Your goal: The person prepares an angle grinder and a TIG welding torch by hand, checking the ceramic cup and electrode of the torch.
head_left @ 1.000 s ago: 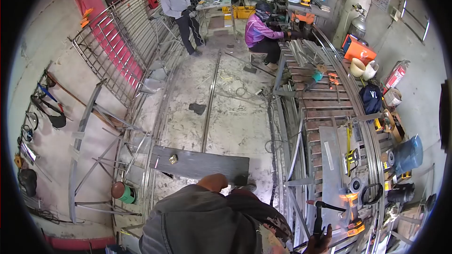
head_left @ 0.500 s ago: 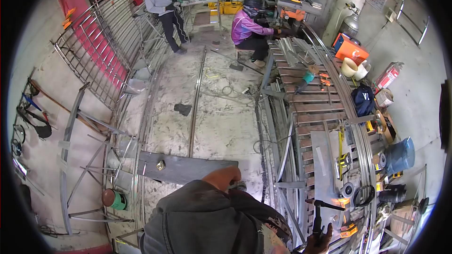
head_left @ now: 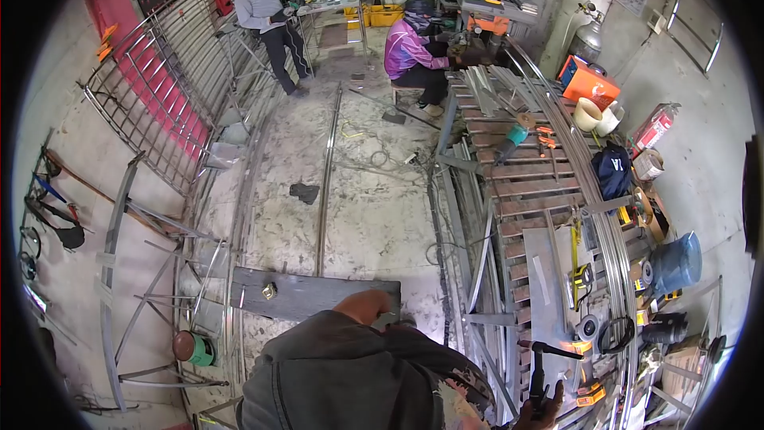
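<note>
Bottom centre of the frame, the left hand is planted on the near edge of the dark plank, bracing it I reckon. Can't tell if the fingers are curled or flat (the sleeve hides most of it). Bottom right, the right hand is clenched round the black torch, head up, probably to keep it off the cluttered bench. A brass fitting sits on the plank's left end. Further up a long tube lies on the floor, then a seated person and a standing person at the top.
</note>
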Demonstrator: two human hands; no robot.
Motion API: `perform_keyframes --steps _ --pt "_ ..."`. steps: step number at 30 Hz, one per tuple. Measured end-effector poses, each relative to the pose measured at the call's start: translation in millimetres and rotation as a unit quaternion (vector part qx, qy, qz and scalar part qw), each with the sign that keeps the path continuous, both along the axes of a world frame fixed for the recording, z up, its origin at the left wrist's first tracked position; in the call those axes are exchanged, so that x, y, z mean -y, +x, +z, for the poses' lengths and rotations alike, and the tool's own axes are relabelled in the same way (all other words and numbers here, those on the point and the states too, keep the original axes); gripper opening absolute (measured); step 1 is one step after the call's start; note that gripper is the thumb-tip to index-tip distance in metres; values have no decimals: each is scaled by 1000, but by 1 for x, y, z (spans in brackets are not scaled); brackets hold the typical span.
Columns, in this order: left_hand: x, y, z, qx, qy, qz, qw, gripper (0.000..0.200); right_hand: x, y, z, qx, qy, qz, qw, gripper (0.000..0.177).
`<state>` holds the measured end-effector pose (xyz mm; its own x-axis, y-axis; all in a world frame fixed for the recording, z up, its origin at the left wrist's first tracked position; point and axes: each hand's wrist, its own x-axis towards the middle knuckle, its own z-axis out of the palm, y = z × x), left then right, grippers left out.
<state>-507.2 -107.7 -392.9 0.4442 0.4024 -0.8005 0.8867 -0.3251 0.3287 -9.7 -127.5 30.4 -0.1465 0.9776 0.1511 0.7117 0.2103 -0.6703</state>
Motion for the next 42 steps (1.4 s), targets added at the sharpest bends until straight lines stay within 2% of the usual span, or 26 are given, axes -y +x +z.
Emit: perform_keyframes --steps 4,7,10,11,13,15,16,17,18,19,20,22,24,26,27,29,31,32,34,36,37,38,39,40,41,42 --pt "-18 5 -10 -1 -18 -68 998 28 -5 -17 13 48 22 2 999 71" --pt "-17 7 -18 -16 2 -22 1000 31 -7 -20 15 39 12 1 999 72" --pt "-15 15 -33 -14 -70 205 976 34 -9 -5 5 56 14 2 998 72" --pt "-15 10 -47 20 -23 177 984 35 -15 2 0 49 17 16 999 72" --pt "-24 15 -24 22 85 282 955 40 -18 21 -5 51 1 -31 998 71" --pt "-61 24 32 168 49 393 903 27 -23 22 17 72 -64 -136 986 73" --pt "-80 31 31 198 -30 532 823 21 -23 59 -9 78 -9 -123 989 70" --pt "-101 28 16 279 -53 569 772 19 -20 84 -20 80 -11 -139 987 65" --pt "-125 53 84 348 -42 605 714 26 -25 92 -15 114 -47 -181 976 62" --pt "-149 64 98 426 -37 593 682 39 -25 99 -19 104 -38 -221 969 60" --pt "-169 80 117 457 -23 600 656 26 -28 97 -15 67 -54 -254 963 61" --pt "-204 110 183 514 -62 584 625 41 -31 112 -44 51 -53 -283 956 66" --pt "-239 139 237 608 -150 517 584 42 -39 117 -65 43 -67 -332 940 67" --pt "-276 157 230 616 -162 540 550 47 -46 132 -100 112 4 -311 944 74" --pt "-289 166 232 592 -160 533 583 49 -49 136 -110 116 -54 -328 936 75" --pt "-304 191 232 472 -4 543 694 57 -52 137 -121 158 -113 -331 924 76" --pt "-320 195 170 408 271 364 792 29 -57 136 -133 212 -137 -294 922 77" --pt "-319 192 154 375 316 340 803 38 -63 134 -139 166 -186 -318 915 79" --pt "-283 186 136 316 288 373 823 66 -62 148 -183 235 -136 -285 919 81" --pt "-235 164 111 259 302 389 831 88 -79 150 -207 300 -224 -294 879 77" --pt "-210 146 104 213 261 409 848 88 -68 181 -277 136 -81 -295 942 75" --pt "-197 131 100 175 214 425 862 88 -77 160 -259 262 -143 -307 904 73" --pt "-182 109 110 143 187 438 868 89 -84 152 -265 323 -173 -319 874 60" --pt "-160 85 122 115 155 447 873 90 -85 145 -262 323 -178 -304 878 60" --pt "-136 57 91 67 188 432 880 87 -87 136 -258 323 -183 -288 883 60" --pt "-111 37 58 15 221 415 883 84 -86 142 -268 354 -88 -269 891 47"
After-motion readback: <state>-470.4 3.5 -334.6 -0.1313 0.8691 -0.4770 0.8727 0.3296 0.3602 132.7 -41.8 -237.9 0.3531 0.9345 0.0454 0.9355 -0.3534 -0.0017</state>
